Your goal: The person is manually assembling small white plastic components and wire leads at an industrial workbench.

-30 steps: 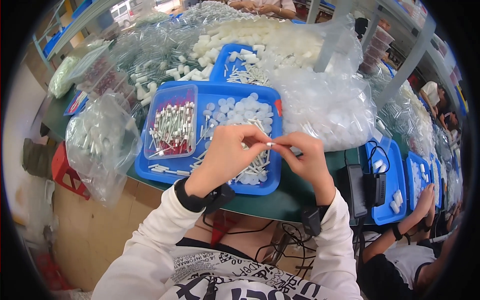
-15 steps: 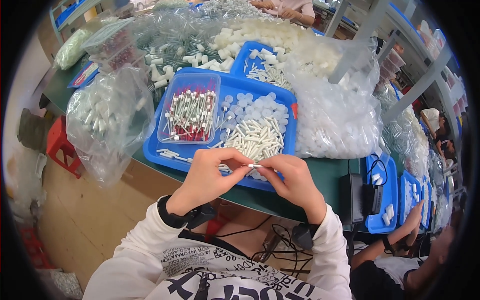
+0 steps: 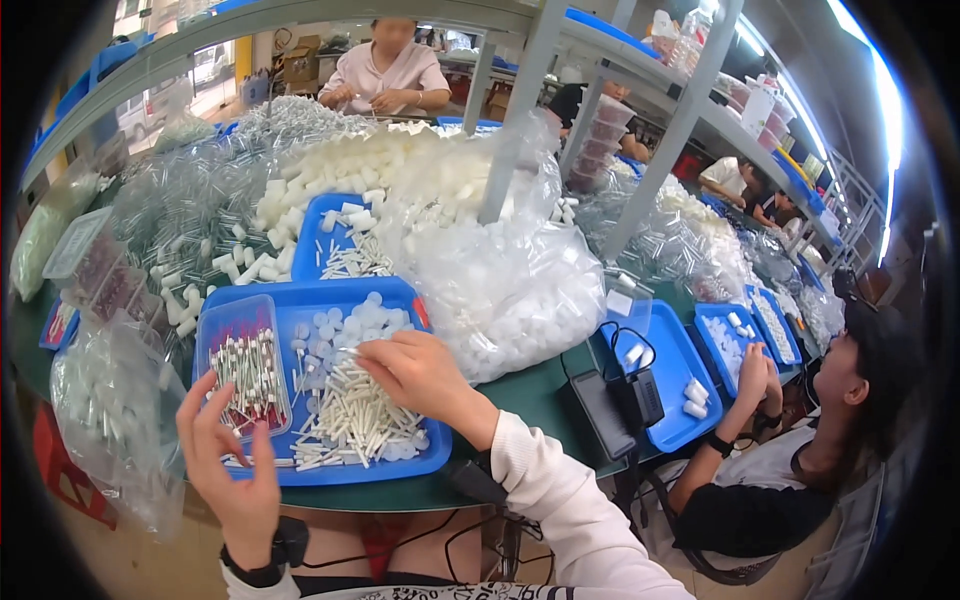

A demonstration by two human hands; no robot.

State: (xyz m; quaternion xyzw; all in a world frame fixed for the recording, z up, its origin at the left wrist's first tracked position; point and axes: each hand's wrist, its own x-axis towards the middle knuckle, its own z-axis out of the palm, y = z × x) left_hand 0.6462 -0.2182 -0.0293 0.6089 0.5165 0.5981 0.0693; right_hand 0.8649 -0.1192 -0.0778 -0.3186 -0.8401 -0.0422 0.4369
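Reaching into the blue tray, the right hand touches white tubes.

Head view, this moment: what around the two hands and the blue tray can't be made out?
- Right hand: whether its fingertips pinch a white stick is hidden by the hand's own back.
- Left hand: any small part between its fingers is too small to tell.
- Clear box in the blue tray: its red-tipped pieces are too small to identify.
- Tray's near left rim: covered by the left hand.
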